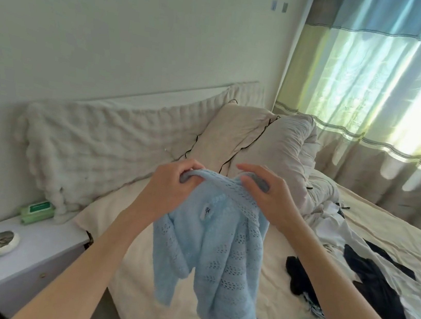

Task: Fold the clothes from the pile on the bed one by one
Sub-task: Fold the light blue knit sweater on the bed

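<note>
Here, above the cream-sheeted bed [120, 217], the left hand [173, 184] and right hand [267, 191] each curl their fingers around the collar of a pale blue openwork knitted cardigan [216, 263], while a small white dish [1, 242] holding scraps sits on the white nightstand's [28, 255] near-left corner.

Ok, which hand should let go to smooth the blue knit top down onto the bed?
Probably the left hand: the bare sheet lies on its side, while the right hand sits over the dark clothes pile and can hold the blue knit top.
</note>
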Available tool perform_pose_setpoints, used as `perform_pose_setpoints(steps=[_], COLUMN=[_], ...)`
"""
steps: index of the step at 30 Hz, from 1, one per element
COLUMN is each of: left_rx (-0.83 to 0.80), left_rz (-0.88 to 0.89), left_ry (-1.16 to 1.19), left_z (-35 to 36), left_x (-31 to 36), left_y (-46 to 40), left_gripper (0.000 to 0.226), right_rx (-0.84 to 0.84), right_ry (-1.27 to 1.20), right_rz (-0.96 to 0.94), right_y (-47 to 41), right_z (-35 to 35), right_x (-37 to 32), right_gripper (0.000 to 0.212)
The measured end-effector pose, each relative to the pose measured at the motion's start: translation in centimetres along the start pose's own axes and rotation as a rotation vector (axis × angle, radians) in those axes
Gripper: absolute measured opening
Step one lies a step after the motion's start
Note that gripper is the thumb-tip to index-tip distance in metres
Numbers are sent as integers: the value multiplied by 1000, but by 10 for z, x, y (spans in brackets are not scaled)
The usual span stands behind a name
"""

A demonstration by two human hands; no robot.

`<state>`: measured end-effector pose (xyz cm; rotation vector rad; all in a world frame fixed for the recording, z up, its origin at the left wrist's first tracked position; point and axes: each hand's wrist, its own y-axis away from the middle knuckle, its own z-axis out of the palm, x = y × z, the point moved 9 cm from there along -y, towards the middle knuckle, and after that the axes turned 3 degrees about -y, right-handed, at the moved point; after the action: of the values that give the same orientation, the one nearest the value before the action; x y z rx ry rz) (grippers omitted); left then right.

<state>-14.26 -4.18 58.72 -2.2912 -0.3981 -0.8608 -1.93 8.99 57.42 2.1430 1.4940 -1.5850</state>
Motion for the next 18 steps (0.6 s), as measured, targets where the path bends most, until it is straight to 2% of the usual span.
perform_pose_setpoints(steps=[3,5,8,10,13,16,18], left_rx=[17,29,6,-42,-105,-105,-103], left_rz=[33,66,117,129,20,-87,-151], left_ry=[-23,-52,-160,-268,-387,-425,-385], left_z=[-1,-2,1,5,1,-18,-31], left_x=[14,22,21,8,-27,-55,-67], left_y=[-8,-11,-11,-8,-2,-1,-4], left_gripper=[18,17,12,2,13,23,21], right_rx=[-85,14,206,183,98,158,199], right_ry=[308,379,269,259,363,387,364], right_rz=[-123,-242,-295,-301,-310,-232,-144], right_y=[6,7,3,-3,-9,-17,-22], right_z=[20,24,7,1,-2,-18,-25], right_x=[-7,-15,-21,-22,-19,-5,6], right_gripper=[51,43,18,22,30,24,23])
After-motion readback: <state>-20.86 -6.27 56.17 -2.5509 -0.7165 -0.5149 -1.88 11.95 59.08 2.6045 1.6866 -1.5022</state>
